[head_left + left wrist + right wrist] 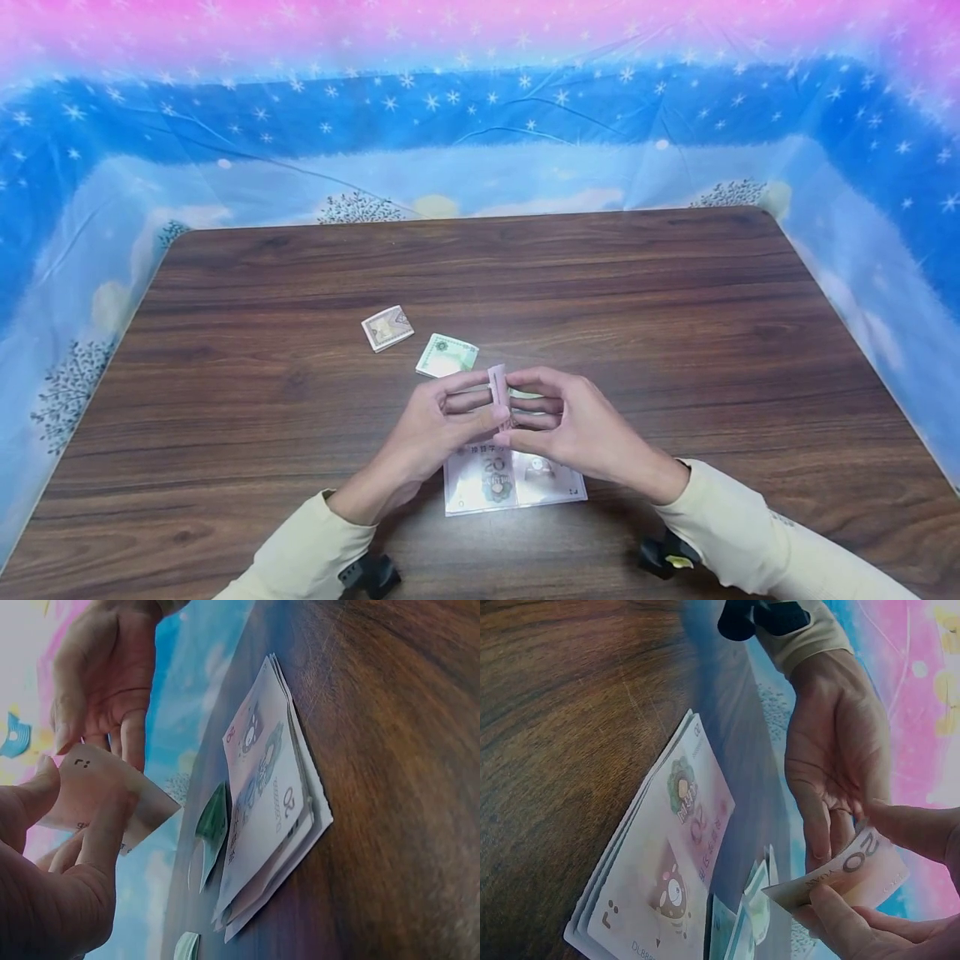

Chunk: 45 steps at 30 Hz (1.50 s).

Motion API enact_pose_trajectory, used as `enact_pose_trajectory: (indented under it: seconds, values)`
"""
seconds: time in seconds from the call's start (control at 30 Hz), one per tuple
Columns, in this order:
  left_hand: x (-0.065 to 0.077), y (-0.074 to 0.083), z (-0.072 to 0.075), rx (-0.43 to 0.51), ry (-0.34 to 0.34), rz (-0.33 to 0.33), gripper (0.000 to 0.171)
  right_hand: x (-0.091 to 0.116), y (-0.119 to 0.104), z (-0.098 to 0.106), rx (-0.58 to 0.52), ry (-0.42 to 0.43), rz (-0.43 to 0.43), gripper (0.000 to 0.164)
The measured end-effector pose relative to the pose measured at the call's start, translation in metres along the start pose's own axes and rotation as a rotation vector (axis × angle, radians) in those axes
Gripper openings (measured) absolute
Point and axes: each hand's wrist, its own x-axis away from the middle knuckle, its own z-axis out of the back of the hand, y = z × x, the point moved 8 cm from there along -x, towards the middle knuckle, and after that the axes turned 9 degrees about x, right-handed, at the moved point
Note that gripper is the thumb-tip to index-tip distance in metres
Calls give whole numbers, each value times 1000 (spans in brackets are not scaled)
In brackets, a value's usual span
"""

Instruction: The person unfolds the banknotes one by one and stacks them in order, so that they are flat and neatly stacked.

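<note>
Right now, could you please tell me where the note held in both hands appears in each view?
Head: the held note just below centre.
Left wrist: the held note at left, about mid-height.
Right wrist: the held note at lower right.
Shared landmark: the pile of notes, respectively below, right of and left of it.

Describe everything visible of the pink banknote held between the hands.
The pink banknote looks like thin paper, with a dark "20" and "YUAN" printed on the side facing the right wrist camera. It bends slightly; whether it is folded is unclear. The left hand and right hand both pinch it, raised above the banknote stack on the table. The head view shows it nearly edge-on.
</note>
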Motion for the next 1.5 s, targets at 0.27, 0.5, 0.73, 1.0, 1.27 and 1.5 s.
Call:
enact_pose_trajectory:
  seconds: [0.27, 0.5, 0.73, 1.0, 1.27, 1.5]
  values:
    - [2, 3, 2, -68, 11, 6, 50, 1, -1, 3, -30, -46, 13, 71]
    - [6, 8, 12, -106, 81, -28, 45, 4, 4, 16, 23, -24, -3, 64]
    - [9, 12, 24, -132, 158, -72, 40, 3, 11, 32, 53, 93, -58, 43]
    - [10, 8, 28, -80, 141, -28, 42, 4, 20, 39, 1, 118, -123, 37]
    - [10, 4, 32, -56, 133, 11, 39, 6, 30, 36, -96, 75, -220, 34]
    - [12, 10, 35, -156, 121, -40, 27, 8, 31, 42, 1, 62, -197, 27]
